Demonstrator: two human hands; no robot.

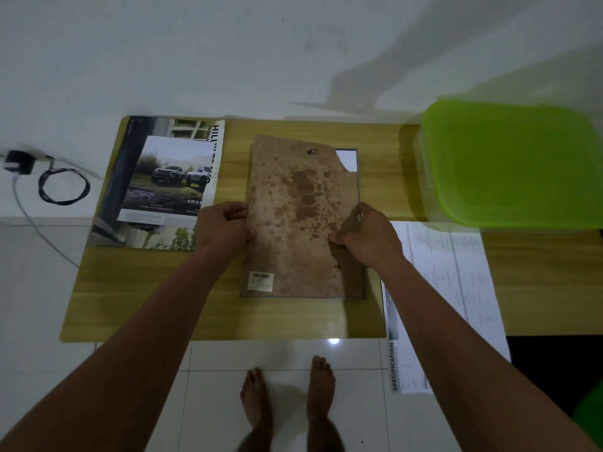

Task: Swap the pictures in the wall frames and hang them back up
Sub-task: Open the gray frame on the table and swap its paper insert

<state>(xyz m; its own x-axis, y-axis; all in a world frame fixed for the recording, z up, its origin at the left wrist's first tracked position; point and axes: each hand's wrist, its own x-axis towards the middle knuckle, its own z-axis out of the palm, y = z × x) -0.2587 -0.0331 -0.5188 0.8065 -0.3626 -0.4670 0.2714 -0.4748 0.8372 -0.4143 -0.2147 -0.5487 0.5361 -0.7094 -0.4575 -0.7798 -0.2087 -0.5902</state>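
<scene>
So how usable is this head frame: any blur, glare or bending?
Head view: dim and bluish; charger motion-smeared; a glare spot on the floor tile; the table edges bow from the wide lens; stained backing board reasonably sharp.

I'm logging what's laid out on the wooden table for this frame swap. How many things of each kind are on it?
Frame, face down, stained backing up: 1
Printed sheets, truck brochure and specification sheet: 2
Green-lidded box: 1
Total: 4
</scene>
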